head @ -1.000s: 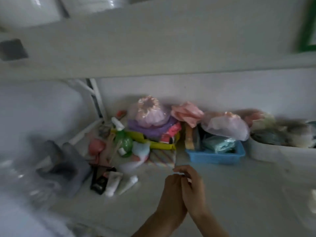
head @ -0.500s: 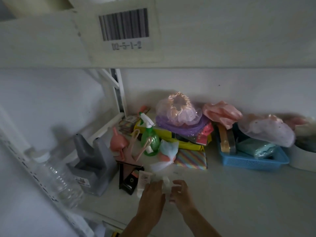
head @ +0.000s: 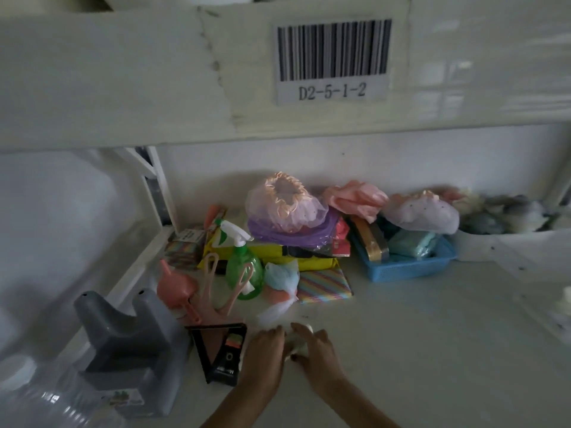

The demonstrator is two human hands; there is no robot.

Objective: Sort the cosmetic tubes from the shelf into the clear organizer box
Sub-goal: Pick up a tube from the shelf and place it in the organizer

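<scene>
Both my hands rest low on the white shelf [head: 432,350], side by side. My left hand [head: 266,350] and my right hand [head: 315,350] close around white cosmetic tubes [head: 296,344], which show only as a pale patch between the fingers. How many tubes they cover is hidden. The clear organizer box is not in view.
A black packet [head: 221,353] lies just left of my hands, beside a grey holder [head: 129,344]. Behind are a green spray bottle [head: 242,267], pink funnel [head: 174,287], striped packet [head: 324,285], shower caps and a blue basket [head: 408,267]. An upper shelf with a barcode label [head: 333,60] overhangs.
My hands dropped from the middle of the shelf down and left onto the white tubes, and now cover them. The view has moved closer to the shelf.
</scene>
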